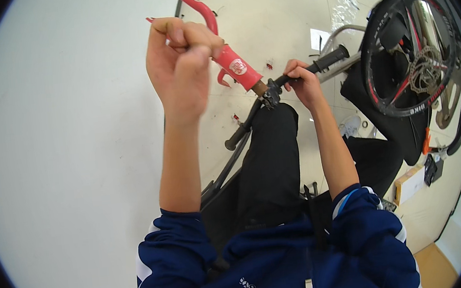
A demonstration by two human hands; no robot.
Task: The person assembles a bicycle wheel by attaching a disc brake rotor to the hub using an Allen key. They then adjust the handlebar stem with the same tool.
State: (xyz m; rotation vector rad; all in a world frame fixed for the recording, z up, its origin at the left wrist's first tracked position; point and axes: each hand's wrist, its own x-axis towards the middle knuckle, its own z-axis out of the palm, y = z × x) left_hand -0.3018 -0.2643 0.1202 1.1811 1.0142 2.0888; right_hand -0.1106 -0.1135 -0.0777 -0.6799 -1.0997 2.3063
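My left hand is raised with its fingers curled closed, in front of a red bike frame part. The fingers cover whatever they may hold. From behind them runs the red tube with a round pale badge, and a curved red piece sticks out beyond. At the tube's near end a black clamp joins a black handlebar. My right hand is closed round the handlebar between the clamp and its right grip. The bar lies just past my knee.
A black wheel with a disc rotor stands at the right. Clear plastic wrapping and small scraps lie on the tiled floor. A white panel fills the left side. A flat box rests at the lower right.
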